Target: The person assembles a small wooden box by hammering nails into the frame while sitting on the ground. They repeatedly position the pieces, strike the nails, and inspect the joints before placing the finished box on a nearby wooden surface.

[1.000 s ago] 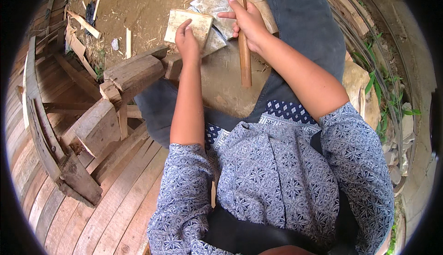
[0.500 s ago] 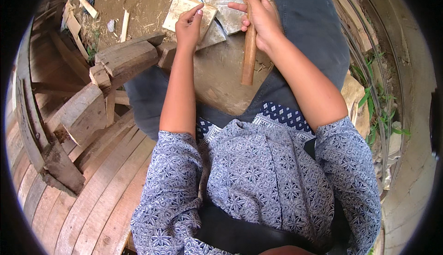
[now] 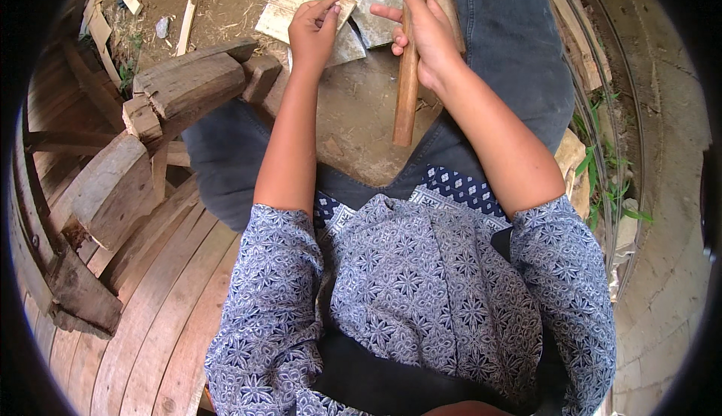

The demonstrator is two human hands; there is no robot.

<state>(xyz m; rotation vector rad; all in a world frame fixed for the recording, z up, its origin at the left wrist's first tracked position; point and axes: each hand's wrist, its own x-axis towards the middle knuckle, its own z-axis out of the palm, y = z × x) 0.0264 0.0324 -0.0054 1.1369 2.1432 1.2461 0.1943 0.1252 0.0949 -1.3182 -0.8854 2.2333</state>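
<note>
My right hand (image 3: 430, 38) is wrapped round the wooden handle of a hammer (image 3: 406, 100), its index finger stretched out to the left. The dark metal head is at the top edge of the picture, and the handle's end hangs toward me. My left hand (image 3: 313, 34) is over a pale square wooden board (image 3: 289, 2), with thumb and index finger pinched near the board's right side. Whatever is in that pinch is too small to make out. Under and beside the board lie broken grey stone slabs (image 3: 370, 17) on the dirt ground, between my legs.
To the left, rough timber beams (image 3: 192, 89) form a low frame beside a slatted plank surface (image 3: 162, 326). Wood scraps (image 3: 186, 28) and shavings lie on the dirt. On the right are planks (image 3: 575, 32), green plants (image 3: 602, 160) and a pale concrete strip (image 3: 669, 265).
The view has shifted slightly, so the beams and scraps appear farther left. My left hand keeps its pinch by the board, and my right hand still grips the hammer.
</note>
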